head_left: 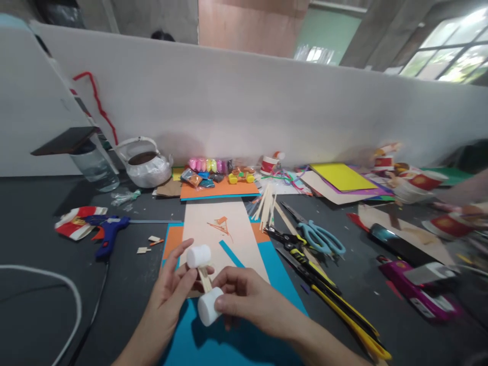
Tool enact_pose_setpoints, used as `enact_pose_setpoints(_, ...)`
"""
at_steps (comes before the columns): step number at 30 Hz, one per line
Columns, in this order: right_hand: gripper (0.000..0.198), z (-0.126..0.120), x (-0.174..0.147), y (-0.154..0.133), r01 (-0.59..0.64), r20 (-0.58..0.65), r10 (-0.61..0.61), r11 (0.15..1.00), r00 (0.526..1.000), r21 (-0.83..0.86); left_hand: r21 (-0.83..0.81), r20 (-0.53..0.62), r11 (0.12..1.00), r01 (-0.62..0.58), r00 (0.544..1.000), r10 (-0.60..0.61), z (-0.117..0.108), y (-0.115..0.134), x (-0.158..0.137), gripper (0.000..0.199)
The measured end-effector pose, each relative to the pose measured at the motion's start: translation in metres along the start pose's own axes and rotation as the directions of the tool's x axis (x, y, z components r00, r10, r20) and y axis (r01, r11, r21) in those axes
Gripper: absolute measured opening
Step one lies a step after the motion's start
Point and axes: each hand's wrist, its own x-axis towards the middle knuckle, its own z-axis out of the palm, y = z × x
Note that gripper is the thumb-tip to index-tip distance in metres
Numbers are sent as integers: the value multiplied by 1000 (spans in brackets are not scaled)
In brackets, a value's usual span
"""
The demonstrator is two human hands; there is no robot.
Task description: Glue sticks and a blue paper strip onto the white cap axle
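Between my two hands is a small piece made of pale wooden sticks [206, 280] with a white cylinder at each end. The upper cylinder [199, 255] rests by the fingers of my left hand [171, 292], whose thumb presses near the sticks. My right hand [253, 300] pinches the lower cylinder [210, 306] between thumb and fingers. Both hands are above blue card [244, 340] and a cream paper sheet [244, 216]. On that sheet lie orange paper scraps [222, 222] and a blue strip [231, 253].
On the left are a blue glue gun [111, 236], a white teapot-like basket [147, 168] and a glass jar [95, 170]. To the right lie scissors [320, 236], yellow-black cutting tools [335, 310], loose wooden sticks [267, 206] and a purple box [415, 292]. Bagged clay [208, 165] sits behind.
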Motion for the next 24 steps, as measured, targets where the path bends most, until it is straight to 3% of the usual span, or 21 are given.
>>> enact_pose_setpoints(3,45,2,-3,-3,-23,20,23,1000,1000,-11,-100,1,995,-6,1000,6,2,-1,2,64)
enact_pose_setpoints(7,49,2,-4,-6,-69,86,73,997,994,-44,-229,115,973,-10,993,37,1,3,7,54)
enact_pose_setpoints(14,53,2,-4,-20,-67,113,87,983,990,-172,-399,165,914,77,986,-11,-6,14,14,48)
enact_pose_setpoints(17,58,1,1,-31,-82,80,97,980,992,-182,-455,138,889,44,990,21,-9,24,13,48)
enact_pose_setpoints(21,55,3,27,-48,-39,-74,19,962,997,-270,-537,110,843,-21,989,94,-12,41,6,47)
enact_pose_setpoints(24,41,21,58,-58,131,48,-124,848,991,-513,-583,202,812,-18,965,167,-16,51,-3,48)
